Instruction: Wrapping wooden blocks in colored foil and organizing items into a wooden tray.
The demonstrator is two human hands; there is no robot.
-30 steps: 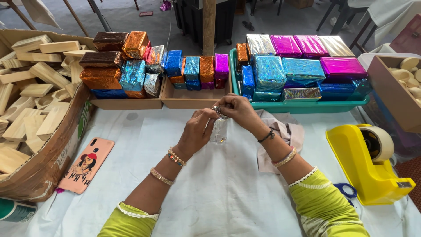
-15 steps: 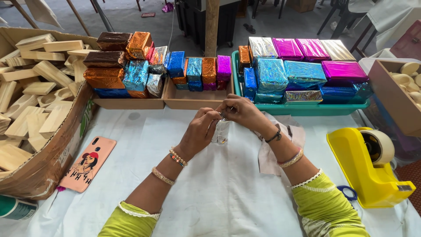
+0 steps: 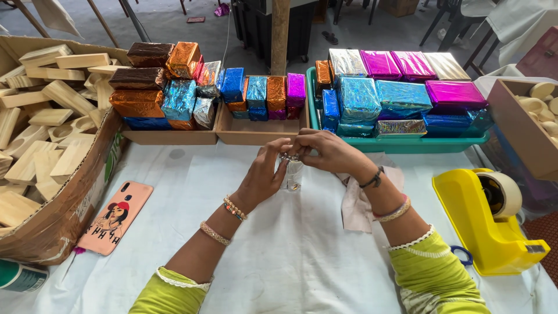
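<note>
A cardboard box [image 3: 70, 197] of wooden blocks [image 3: 43, 110] sits at the left, a phone [image 3: 114, 218] beside it. Two wooden trays [image 3: 232, 132] and a green tray [image 3: 401, 141] of foil-wrapped blocks line the far edge of the table [image 3: 285, 256]; a yellow tape dispenser [image 3: 488, 218] stands at the right, a cloth [image 3: 357, 203] under the right wrist. Above the table's middle, the left hand [image 3: 261, 174] and right hand [image 3: 325, 152] pinch the top of a small silver-wrapped parcel [image 3: 290, 174], fingers closed narrowly on its foil. It hangs below the fingertips, long axis roughly upright.
</note>
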